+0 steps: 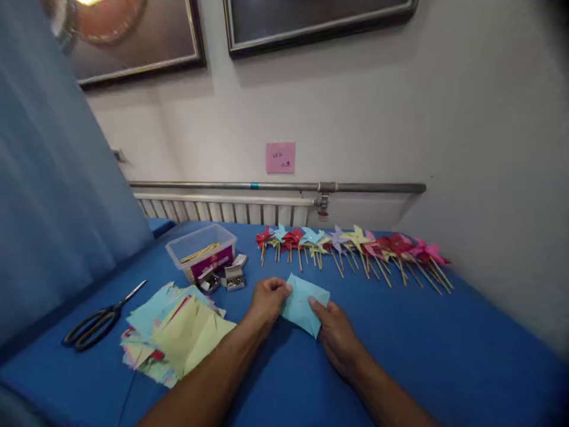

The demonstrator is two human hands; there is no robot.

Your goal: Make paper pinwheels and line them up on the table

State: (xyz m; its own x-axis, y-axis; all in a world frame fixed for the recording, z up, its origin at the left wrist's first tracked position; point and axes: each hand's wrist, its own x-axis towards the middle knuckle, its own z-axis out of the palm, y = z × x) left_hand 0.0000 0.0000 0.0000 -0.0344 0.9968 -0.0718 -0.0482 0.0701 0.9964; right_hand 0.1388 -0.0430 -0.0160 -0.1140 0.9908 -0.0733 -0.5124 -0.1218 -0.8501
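A light blue paper square lies folded on the blue table in front of me. My left hand is curled and pinches its left edge. My right hand presses on its lower right part with the fingers together, the index finger on the paper. Just left of my left forearm a pile of coloured paper squares lies with a yellow sheet on top.
Black scissors lie at the far left. A clear plastic box with sticks stands behind the pile, with small boxes of pins beside it. A row of finished paper pinwheels on sticks lies along the back, near the wall.
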